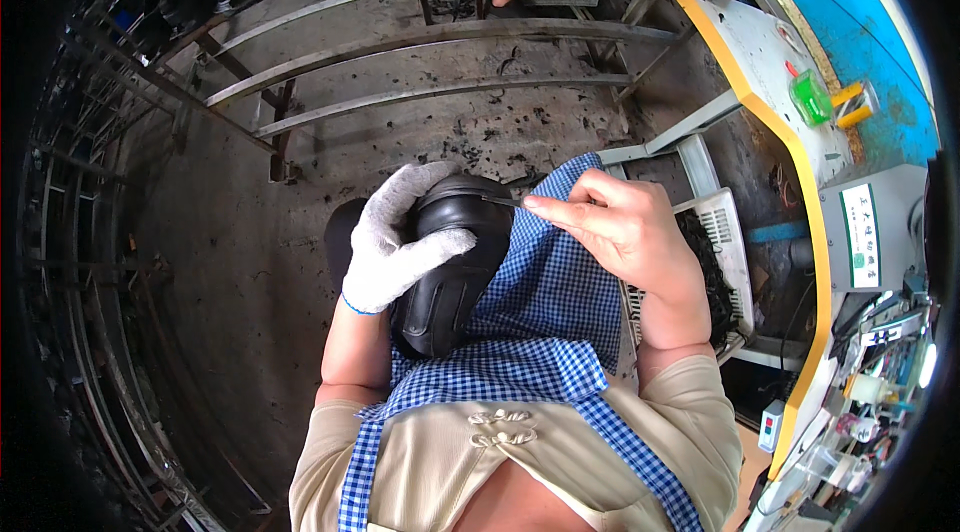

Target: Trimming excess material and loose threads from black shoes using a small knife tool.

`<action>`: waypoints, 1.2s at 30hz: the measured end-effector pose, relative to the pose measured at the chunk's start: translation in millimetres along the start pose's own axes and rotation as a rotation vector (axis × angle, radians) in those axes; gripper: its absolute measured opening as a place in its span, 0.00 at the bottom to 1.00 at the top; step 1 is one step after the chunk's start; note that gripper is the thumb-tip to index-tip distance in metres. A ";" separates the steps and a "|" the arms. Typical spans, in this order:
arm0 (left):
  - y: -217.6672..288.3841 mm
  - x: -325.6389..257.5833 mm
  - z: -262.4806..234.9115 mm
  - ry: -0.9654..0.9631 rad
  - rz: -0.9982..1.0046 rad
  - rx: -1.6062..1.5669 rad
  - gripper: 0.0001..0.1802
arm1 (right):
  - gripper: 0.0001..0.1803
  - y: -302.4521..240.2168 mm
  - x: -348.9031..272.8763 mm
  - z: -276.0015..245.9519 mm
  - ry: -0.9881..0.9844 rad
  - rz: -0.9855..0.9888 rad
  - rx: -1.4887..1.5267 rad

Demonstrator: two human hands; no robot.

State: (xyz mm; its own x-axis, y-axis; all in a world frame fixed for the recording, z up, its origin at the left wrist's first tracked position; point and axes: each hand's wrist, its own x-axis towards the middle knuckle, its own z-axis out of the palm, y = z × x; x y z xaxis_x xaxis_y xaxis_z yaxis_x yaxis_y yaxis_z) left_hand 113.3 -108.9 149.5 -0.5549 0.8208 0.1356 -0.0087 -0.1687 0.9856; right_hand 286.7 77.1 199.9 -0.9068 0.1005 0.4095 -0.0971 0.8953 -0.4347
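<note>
Head view: a black shoe [452, 284], smooth and glossy, with a rounded end and raised, moulded lines, is held over the lap, near the left edge of a blue-and-white checked cloth apron [560, 282]. It is clasped by the left hand [388, 237], covered in a grey-white knitted glove trimmed in blue; this grip is clamped around the shoe, the thumb laid across it. In the bare right hand [625, 227] a thin dark piece [506, 201] is pinched, the grip pressed together on it and its tip set at the shoe's rounded end; whether it is a blade or a strip cannot be told.

Rough concrete floor [250, 252], flecked with black scraps, is stretched between the shoe and the bars of a metal rack [450, 30] ahead. On the right, the space beside the forearm is bounded by a slatted white plastic basket [738, 257] of black scraps and by the yellow edge of a white surface [742, 37]. Near its far end a green container [811, 99] is placed. On a grey, boxy machine [898, 194], a tall white label [860, 232] is fixed, printed with dark vertical characters.
</note>
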 end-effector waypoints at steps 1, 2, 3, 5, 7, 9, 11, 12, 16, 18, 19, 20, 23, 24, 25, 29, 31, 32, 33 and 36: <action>-0.7 -0.3 1.4 -0.002 -0.005 -0.001 0.35 | 0.18 -1.1 1.8 -0.3 -0.001 0.005 0.002; -1.7 -0.2 2.7 -0.007 -0.022 0.008 0.35 | 0.18 -1.1 4.3 -0.4 0.011 -0.019 0.001; -2.7 -0.8 3.7 -0.012 -0.039 0.016 0.35 | 0.18 -0.6 5.9 -1.1 0.023 -0.043 0.001; -5.8 0.8 3.1 -0.009 -0.033 -0.011 0.35 | 0.16 5.0 5.5 -7.2 0.027 -0.013 0.042; -6.1 1.5 2.6 -0.001 -0.027 -0.037 0.36 | 0.15 9.7 1.5 -11.6 0.021 0.004 0.053; -4.0 2.0 2.0 -0.018 -0.057 -0.013 0.36 | 0.15 10.7 0.2 -12.5 0.010 -0.013 0.054; -4.1 2.3 3.5 -0.021 -0.072 -0.015 0.36 | 0.15 10.6 -0.8 -10.9 -0.012 -0.024 0.054; -4.5 2.4 4.4 -0.021 -0.085 -0.016 0.36 | 0.15 8.8 0.1 -9.8 -0.010 -0.018 0.054; -9.5 -0.4 5.6 -0.022 -0.053 0.051 0.35 | 0.15 8.6 3.9 -10.7 -0.046 -0.038 0.006; -5.7 -0.2 7.4 -0.055 -0.107 0.005 0.36 | 0.15 11.3 2.7 -13.5 -0.088 -0.056 -0.006; -6.3 0.2 7.7 -0.057 -0.109 0.005 0.36 | 0.15 11.0 2.7 -11.1 -0.088 -0.054 -0.006; -7.3 0.7 7.8 -0.058 -0.107 -0.010 0.36 | 0.14 10.6 3.2 -6.2 -0.048 -0.039 0.042; -8.8 0.7 7.5 -0.047 -0.124 -0.059 0.37 | 0.13 16.3 -0.4 -3.0 0.019 0.002 0.113; -9.3 0.8 7.3 -0.035 -0.144 -0.093 0.37 | 0.14 18.3 -4.4 -2.9 0.017 0.008 0.133; -10.2 0.8 6.6 -0.034 -0.145 -0.093 0.37 | 0.14 19.1 -8.4 -3.9 0.014 0.014 0.155; -14.7 0.7 5.6 -0.026 -0.134 -0.056 0.36 | 0.14 17.0 -14.8 -10.3 -0.029 0.026 0.070; -14.4 1.5 7.8 -0.034 -0.121 -0.048 0.36 | 0.13 12.3 -11.3 -8.2 -0.030 0.030 0.062; -13.3 2.1 9.6 -0.060 -0.111 -0.015 0.36 | 0.13 9.7 -9.0 -6.7 -0.034 0.032 0.055; -13.1 2.4 11.3 -0.085 -0.101 0.018 0.35 | 0.13 7.3 -6.8 -5.0 -0.032 0.036 0.053; -14.0 1.5 14.5 -0.085 -0.095 0.040 0.35 | 0.14 4.8 -4.4 -4.9 -0.062 0.030 -0.030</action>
State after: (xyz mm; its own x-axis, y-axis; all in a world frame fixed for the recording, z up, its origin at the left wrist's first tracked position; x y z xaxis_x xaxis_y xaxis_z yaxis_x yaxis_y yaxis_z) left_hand 124.6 -97.4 137.4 -0.4808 0.8755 0.0481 -0.0240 -0.0679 0.9974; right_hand 292.2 83.1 200.0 -0.9329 0.1013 0.3456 -0.0578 0.9050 -0.4214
